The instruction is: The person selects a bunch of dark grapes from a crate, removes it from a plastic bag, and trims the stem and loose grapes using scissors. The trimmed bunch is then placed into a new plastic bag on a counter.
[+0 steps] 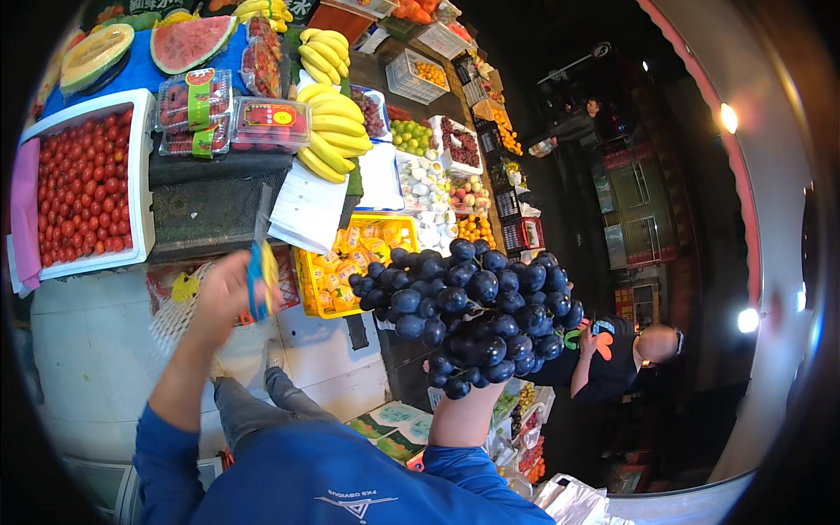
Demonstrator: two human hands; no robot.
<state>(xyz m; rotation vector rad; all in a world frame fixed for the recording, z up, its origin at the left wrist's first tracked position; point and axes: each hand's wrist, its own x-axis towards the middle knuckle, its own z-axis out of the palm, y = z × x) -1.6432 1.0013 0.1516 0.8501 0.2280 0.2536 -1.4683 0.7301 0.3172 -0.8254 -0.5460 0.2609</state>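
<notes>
Half-hidden right hand (451, 398) behind grapes (468, 315)

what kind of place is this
Most likely a fruit stall at a market. The right hand holds up a bunch of dark grapes, and the stand behind carries bananas, a crate of small red tomatoes and cut watermelon.

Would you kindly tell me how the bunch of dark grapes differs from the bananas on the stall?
The grapes are round, blue-black and held up on the right hand; the bananas are long, curved, yellow and rest on the stall. The grapes sit close by, the bananas farther off. Both are bunched fruit.
</notes>
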